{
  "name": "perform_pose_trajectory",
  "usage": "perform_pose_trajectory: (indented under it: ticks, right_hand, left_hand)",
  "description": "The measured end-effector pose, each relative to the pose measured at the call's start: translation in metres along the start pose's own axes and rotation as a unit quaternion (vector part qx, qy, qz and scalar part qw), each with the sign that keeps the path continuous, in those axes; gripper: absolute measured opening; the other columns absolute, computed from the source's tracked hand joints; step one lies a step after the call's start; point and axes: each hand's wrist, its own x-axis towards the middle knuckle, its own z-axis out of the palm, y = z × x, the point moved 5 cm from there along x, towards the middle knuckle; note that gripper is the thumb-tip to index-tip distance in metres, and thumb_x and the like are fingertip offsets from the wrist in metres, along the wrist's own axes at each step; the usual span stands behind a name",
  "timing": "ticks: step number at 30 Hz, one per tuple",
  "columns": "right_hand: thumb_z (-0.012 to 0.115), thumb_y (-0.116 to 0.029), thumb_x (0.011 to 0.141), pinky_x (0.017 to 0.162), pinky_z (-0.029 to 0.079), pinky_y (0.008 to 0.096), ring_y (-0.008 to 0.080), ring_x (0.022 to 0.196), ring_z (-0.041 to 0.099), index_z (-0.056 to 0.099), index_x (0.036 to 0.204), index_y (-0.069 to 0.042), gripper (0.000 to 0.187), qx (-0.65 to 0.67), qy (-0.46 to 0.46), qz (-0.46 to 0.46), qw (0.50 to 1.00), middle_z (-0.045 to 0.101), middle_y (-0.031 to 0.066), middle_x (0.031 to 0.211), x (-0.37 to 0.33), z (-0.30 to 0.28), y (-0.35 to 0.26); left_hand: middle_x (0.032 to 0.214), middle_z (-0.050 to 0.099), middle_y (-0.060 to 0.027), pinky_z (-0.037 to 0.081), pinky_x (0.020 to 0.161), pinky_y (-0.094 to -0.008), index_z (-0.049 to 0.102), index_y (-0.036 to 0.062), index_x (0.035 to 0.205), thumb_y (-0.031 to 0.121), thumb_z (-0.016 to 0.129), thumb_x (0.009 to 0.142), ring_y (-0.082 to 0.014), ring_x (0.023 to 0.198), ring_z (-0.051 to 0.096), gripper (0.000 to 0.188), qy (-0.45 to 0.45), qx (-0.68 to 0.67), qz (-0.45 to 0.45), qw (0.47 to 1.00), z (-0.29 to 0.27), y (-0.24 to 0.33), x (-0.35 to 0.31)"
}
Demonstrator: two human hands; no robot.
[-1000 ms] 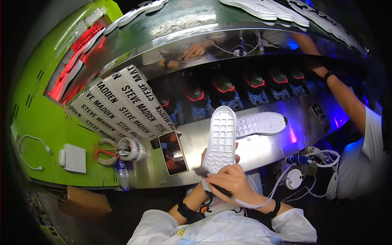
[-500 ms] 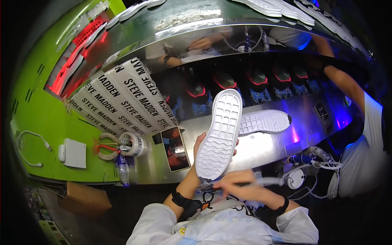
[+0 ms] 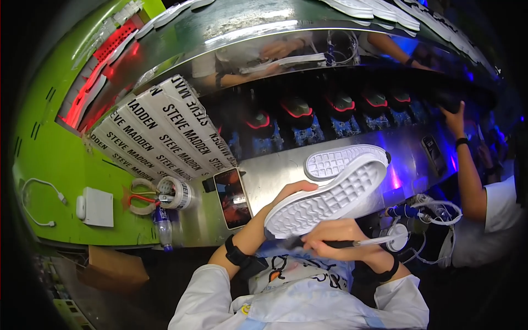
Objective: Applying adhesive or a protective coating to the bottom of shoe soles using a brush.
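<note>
My left hand (image 3: pixel 294 191) grips a white shoe sole (image 3: pixel 324 203) by its far edge and holds it tilted over the metal bench. Its waffle-and-wave patterned side faces up. In my right hand (image 3: pixel 336 237) is a slim tool (image 3: pixel 367 242) with a dark grip and a pale, see-through shaft. The tool's dark tip, smeared by motion, is close to the sole's near left end; whether they touch I cannot tell. Another white sole (image 3: pixel 324 165) lies on the bench behind, partly covered by the held one.
Left of the soles are a phone (image 3: pixel 232 198), a printed carton (image 3: pixel 165 129), tape rolls (image 3: pixel 179 193), scissors (image 3: pixel 140 202) and a bottle (image 3: pixel 163 228). Dark shoe uppers (image 3: pixel 297 113) line the back. A co-worker's arm (image 3: pixel 467 165) reaches in at right, near tubing (image 3: pixel 434 212).
The held sole has swung from upright to slanting right, now overlapping the other sole. My right hand has risen slightly toward its near end. The co-worker's arm has shifted.
</note>
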Motion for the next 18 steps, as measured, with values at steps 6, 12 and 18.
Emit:
perform_pose_trajectory:
  ticks: [6, 12, 18]
  right_hand:
    - [0.062, -0.003, 0.078, 0.061, 0.052, 0.0289, 0.0215, 0.066, 0.066, 0.067, 0.085, 0.002, 0.010, -0.011, 0.018, -0.050, 0.999, 0.067, 0.0107, 0.080, -0.003, -0.008, -0.005]
    - [0.061, -0.004, 0.081, 0.069, 0.052, 0.0289, 0.0207, 0.077, 0.066, 0.068, 0.084, 0.002, 0.009, -0.053, -0.065, 0.031, 0.996, 0.067, 0.0126, 0.088, -0.016, -0.017, 0.005]
    - [0.059, -0.007, 0.085, 0.073, 0.050, 0.0296, 0.0203, 0.082, 0.064, 0.067, 0.087, 0.001, 0.011, -0.001, -0.007, 0.050, 0.999, 0.065, 0.0117, 0.091, -0.030, -0.041, 0.006]
  left_hand:
    - [0.109, 0.063, -0.0090, 0.047, 0.086, -0.0230, 0.062, 0.0022, 0.110, 0.017, 0.060, 0.086, -0.0136, 0.098, 0.060, 0.029, 0.096, 0.187, 0.058, 0.976, -0.013, -0.017, -0.004]
    - [0.115, 0.057, -0.0065, 0.041, 0.092, -0.0239, 0.058, 0.0061, 0.117, 0.011, 0.055, 0.087, -0.0122, 0.106, 0.053, 0.031, 0.026, 0.403, 0.187, 0.896, -0.007, -0.006, -0.018]
    - [0.118, 0.057, -0.0056, 0.043, 0.091, -0.0242, 0.060, 0.0055, 0.116, 0.014, 0.054, 0.089, -0.0116, 0.105, 0.055, 0.029, 0.079, 0.260, 0.026, 0.962, 0.005, -0.001, -0.029]
